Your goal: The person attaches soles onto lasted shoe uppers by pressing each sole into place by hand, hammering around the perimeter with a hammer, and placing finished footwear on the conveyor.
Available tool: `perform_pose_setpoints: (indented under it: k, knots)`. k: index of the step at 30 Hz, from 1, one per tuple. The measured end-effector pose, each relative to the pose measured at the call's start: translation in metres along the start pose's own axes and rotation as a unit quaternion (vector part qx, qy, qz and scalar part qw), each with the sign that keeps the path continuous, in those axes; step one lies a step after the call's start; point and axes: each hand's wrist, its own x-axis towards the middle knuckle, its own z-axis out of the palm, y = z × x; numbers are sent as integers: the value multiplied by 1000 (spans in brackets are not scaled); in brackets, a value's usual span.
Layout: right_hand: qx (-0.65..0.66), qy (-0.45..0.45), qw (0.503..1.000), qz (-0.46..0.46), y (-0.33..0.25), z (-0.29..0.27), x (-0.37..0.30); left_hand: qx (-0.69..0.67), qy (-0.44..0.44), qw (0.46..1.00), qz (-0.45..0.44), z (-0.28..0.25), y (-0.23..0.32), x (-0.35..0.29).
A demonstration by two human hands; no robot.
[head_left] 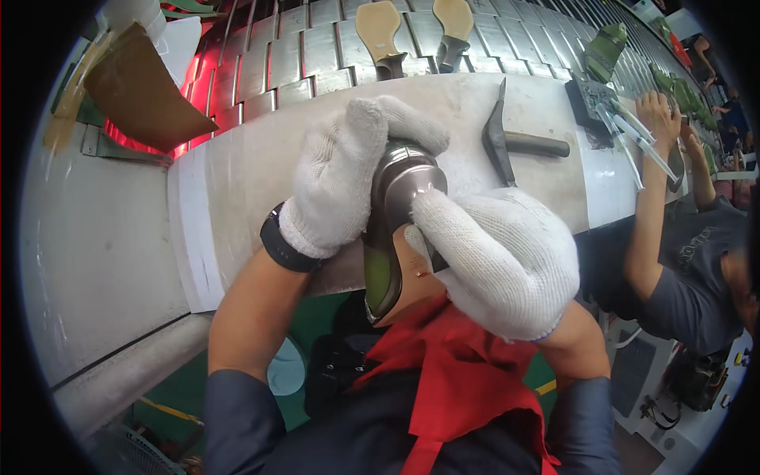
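Observation:
A shoe (410, 273) is held over the near edge of the worktable, its tan sole partly turned toward me. A green patch shows along its side, and a glossy dark brown rounded heel (408, 180) points away from me. My left hand (336, 178), in a white knit glove with a black watch at the wrist, is closed around the far left side of the heel. My right hand (507, 257), gloved the same way, is closed at the right side, with one finger pressed against the heel. Part of the sole is hidden behind its fingers.
A hammer (507, 143) lies on the worktable (261, 146). Beyond runs a slatted metal conveyor (317, 43) carrying two tan-soled shoes (378, 30) and a green one (606, 51). A brown sheet (138, 91) stands at left. At right, a co-worker's arm (649, 182) reaches near a dark block (592, 113).

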Motion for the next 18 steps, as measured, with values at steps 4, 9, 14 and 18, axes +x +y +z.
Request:
perform_pose_setpoints:
  k: [4,9,14,18]
  knots:
    - [-3,12,1000,-1,-1,10,0,-6,-8,1000,0,-4,-2,-1]
    - [-10,6,1000,3,-1,11,2,24,-2,1000,-17,0,5,0]
    - [-10,-34,999,34,-14,4,9,55,-10,998,-29,-5,6,-2]
    - [-64,-18,998,10,-8,10,27,-19,-24,997,-68,-11,15,-4]
